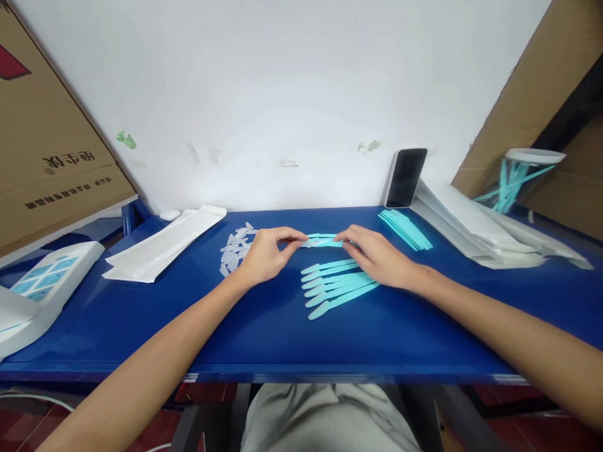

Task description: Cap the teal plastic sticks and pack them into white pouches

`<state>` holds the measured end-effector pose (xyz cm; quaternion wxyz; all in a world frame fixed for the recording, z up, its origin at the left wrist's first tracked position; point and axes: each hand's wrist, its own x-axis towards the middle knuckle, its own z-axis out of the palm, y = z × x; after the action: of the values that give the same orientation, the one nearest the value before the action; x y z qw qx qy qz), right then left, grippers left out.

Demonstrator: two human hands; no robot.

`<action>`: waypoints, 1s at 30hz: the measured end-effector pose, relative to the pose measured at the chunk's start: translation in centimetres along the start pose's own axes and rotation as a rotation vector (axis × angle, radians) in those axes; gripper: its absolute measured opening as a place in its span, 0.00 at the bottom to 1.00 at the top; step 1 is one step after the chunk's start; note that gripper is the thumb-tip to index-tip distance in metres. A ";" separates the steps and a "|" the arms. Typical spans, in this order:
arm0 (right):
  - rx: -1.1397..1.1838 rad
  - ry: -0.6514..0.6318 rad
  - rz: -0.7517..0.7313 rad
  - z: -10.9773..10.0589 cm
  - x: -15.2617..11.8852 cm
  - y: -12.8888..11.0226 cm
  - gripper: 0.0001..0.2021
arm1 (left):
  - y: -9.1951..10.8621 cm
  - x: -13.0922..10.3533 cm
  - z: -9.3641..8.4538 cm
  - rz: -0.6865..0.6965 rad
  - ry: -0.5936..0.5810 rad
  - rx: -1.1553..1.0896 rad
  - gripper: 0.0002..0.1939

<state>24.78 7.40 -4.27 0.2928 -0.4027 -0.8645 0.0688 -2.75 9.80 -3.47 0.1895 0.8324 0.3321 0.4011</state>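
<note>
My right hand (379,255) pinches the handle of a turquoise eyebrow razor (326,241) above the blue table. At the razor's blade end, the fingertips of my left hand (270,255) close on a small translucent blade cover (307,243). Another turquoise razor lies just behind the held one. Below my right hand, several eyebrow razors (328,294) are fanned out, pale blade ends to the left, with some handles hidden under the palm. Beside my left hand is a loose pile of translucent blade covers (234,250), partly hidden by it.
A stack of turquoise razors (405,229) lies right of my hands, near a leaning phone (406,177). White sleeves (474,226) and a clear tub of turquoise sticks (510,182) stand farther right. Leftward are a white tray (166,244), a white device (46,287) and a cardboard box (45,129).
</note>
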 end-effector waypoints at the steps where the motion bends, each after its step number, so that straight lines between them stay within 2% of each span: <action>1: -0.006 0.015 -0.001 0.0 0.0 0.0 0.16 | 0.1 0.0 0.0 -0.006 -0.008 0.002 0.11; 10: -0.107 -0.013 0.024 -0.5 0.0 0.0 0.17 | 0.2 0.1 -0.1 -0.005 0.085 -0.073 0.09; 22: -0.125 0.027 -0.013 -0.5 -0.2 -0.1 0.19 | 0.5 0.1 0.2 -0.072 -0.004 -0.131 0.11; 30: -0.180 0.069 -0.016 -1.2 -0.2 -0.1 0.19 | 0.5 -0.1 0.3 -0.104 -0.060 -0.143 0.10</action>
<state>25.51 7.01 -3.33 0.2857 -0.4226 -0.8598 -0.0254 -2.34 9.38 -3.40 0.2788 0.8101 0.3395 0.3883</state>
